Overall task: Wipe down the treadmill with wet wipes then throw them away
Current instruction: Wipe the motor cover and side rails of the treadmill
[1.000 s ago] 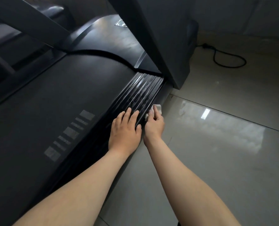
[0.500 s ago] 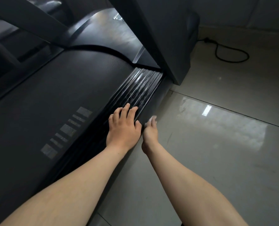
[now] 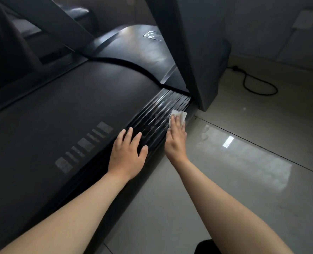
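The black treadmill fills the left half of the view, its dark belt [image 3: 64,114] bordered on the right by a ribbed, glossy side rail [image 3: 157,116]. My right hand [image 3: 176,138] lies flat on the rail's outer edge and presses a crumpled white wet wipe [image 3: 179,115] against it; the wipe sticks out beyond my fingertips. My left hand [image 3: 127,154] rests palm down with fingers spread on the same rail, just left of and nearer than the right hand, holding nothing.
The treadmill's upright post [image 3: 192,52] rises just beyond the wipe. A black power cable [image 3: 258,88] lies looped on the shiny tiled floor [image 3: 243,162] at the right. The motor cover [image 3: 137,50] sits at the belt's far end.
My right hand has slid forward along the rail's edge toward the post, and the wipe shows again past my fingers. The left hand has stayed planted on the rail.
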`<state>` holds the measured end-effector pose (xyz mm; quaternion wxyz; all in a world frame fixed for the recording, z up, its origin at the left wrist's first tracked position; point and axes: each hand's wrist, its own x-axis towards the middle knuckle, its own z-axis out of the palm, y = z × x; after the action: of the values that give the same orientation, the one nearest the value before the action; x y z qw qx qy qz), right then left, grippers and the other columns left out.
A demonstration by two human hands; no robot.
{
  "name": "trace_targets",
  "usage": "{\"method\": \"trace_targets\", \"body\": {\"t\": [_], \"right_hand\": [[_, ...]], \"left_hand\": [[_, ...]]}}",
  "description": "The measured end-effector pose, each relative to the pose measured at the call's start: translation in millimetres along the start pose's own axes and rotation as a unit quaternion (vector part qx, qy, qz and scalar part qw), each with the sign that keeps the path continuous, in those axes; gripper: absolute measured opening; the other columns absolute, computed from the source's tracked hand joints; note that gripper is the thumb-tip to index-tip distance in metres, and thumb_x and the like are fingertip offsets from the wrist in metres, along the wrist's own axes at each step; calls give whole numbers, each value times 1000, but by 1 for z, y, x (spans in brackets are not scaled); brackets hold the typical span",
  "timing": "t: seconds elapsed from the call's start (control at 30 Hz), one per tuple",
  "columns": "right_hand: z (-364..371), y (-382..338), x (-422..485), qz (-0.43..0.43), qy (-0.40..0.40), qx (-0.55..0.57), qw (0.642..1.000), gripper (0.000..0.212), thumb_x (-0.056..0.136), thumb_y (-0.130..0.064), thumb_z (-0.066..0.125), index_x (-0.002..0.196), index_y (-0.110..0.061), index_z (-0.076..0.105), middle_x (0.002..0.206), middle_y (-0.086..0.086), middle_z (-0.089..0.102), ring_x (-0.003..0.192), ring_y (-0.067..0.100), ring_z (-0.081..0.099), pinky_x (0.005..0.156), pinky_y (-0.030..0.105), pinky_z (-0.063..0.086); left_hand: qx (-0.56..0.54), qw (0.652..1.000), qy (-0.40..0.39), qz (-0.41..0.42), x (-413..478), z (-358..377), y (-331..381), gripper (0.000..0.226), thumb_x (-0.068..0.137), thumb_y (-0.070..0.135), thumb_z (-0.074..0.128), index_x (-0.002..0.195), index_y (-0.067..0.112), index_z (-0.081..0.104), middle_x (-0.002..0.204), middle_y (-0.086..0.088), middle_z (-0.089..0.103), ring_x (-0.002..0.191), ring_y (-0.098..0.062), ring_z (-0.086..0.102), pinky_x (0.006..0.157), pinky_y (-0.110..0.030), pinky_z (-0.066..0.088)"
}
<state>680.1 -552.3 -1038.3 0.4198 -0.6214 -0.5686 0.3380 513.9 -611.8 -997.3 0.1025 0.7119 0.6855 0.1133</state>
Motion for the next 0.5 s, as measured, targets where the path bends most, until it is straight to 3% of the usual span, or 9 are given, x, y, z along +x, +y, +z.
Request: {"method": "trace_targets", "body": {"t": [0.13,0.3,0.37,0.5], "right_hand": [[7,-24,1,-77,-72,-139,985,49,108,-21,34,156,-28,32,166,-10,18,153,6,-10,121,40,-16],[9,-21,-25,-256,-156,-259,918,47,105,-28,37,152,-32,42,161,-14,33,152,-1,-1,119,44,-23],[2,-23,-5,-241,-175,-303,905,48,107,-31,32,155,-35,35,164,-15,24,153,0,-3,120,46,-21],[-1,-33,47,-117,-172,-350,913,53,108,-38,21,160,-35,14,169,-11,4,154,9,-9,120,49,-20]], "left_hand": [[32,997,3,-64,-9,0,-14,70,101,63,27,160,27,20,170,-7,7,156,-28,-5,126,-47,1],[2,997,16,-72,-7,2,-14,73,99,63,33,161,25,20,169,-5,12,156,-24,3,126,-47,6],[-6,997,22,-74,-7,1,-15,74,99,63,34,160,25,20,169,-5,14,156,-23,4,126,-46,6],[-20,997,18,-78,-8,1,-16,74,99,62,33,161,24,18,169,-3,12,156,-22,2,126,-45,3]]}}
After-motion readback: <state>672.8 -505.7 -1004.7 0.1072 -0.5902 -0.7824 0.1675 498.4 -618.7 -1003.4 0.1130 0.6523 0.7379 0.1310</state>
